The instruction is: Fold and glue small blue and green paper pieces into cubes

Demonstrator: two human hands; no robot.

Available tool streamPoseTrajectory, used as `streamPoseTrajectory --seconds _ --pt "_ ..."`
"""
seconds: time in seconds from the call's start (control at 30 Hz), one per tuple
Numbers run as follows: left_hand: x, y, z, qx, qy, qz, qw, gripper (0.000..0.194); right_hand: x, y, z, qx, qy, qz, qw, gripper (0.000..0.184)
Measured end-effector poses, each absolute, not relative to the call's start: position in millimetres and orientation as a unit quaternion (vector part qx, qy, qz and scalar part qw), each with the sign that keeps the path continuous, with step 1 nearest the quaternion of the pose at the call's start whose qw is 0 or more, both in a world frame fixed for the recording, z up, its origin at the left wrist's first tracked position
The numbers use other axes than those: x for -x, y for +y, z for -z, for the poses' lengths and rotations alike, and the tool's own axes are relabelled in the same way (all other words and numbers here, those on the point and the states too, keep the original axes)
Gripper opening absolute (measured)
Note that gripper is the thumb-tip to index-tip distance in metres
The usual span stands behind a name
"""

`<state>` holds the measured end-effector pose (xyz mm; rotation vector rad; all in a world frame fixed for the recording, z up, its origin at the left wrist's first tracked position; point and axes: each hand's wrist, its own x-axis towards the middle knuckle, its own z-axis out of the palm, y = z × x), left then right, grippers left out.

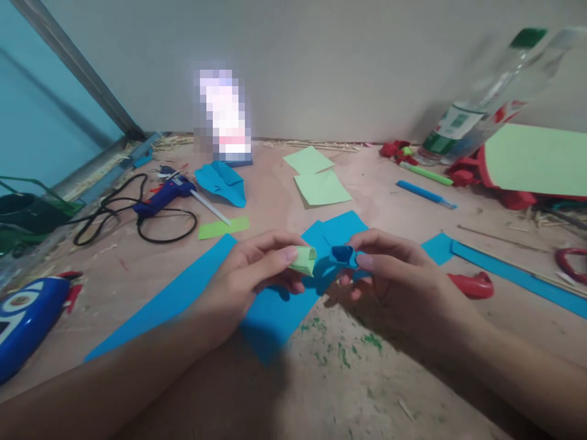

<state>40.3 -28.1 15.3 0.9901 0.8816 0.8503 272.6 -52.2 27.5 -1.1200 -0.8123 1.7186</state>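
Note:
Between the thumb and fingers of my left hand point(261, 269) is a small light-green folded paper piece point(305, 261), its hollow end facing right. My right hand point(398, 269) pinches a small blue folded paper piece point(343, 256) with an opening at its top. The two pieces are close together but apart. Below both hands lie blue paper sheets point(279, 324), partly hidden by my hands and left arm. Two light-green paper squares point(322, 187) lie farther back.
At the left are a blue glue gun point(165, 194) with a looped black cord, a crumpled blue paper point(222, 183) and a blue oval object point(32, 321). Rightward are a blue pen point(425, 194), bottles point(454, 125), red scraps and a long blue strip point(518, 275). A blurred bright screen point(224, 113) stands behind.

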Motion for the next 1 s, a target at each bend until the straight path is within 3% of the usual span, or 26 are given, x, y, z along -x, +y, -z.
streamPoseTrajectory --seconds 0.17,0.4,0.63,0.83,1.0 --pt "-40.9 -27.8 -14.1 -0.45 0.391 -0.379 0.707 0.019 -273.9 -51.1 -24.5 0.441 -0.306 -0.726 0.43 0.026" --pt "-40.2 -27.2 -14.0 -0.502 0.427 -0.364 0.658 0.037 -275.9 -49.3 -13.3 0.436 -0.344 -0.713 0.428 0.033" --pt "-43.4 -24.0 -17.8 -0.624 0.468 -0.35 0.518 0.025 -276.2 -48.5 -11.4 0.429 -0.364 -0.714 0.418 0.039" --pt "-42.2 -25.3 -19.1 -0.598 0.472 -0.33 0.557 0.035 -279.0 -43.2 -20.4 0.554 -0.505 -0.521 0.408 0.035" --pt "-42.7 -26.5 -18.7 -0.622 0.46 -0.345 0.531 0.027 -289.9 -33.9 -18.3 0.595 -0.605 -0.355 0.392 0.029"
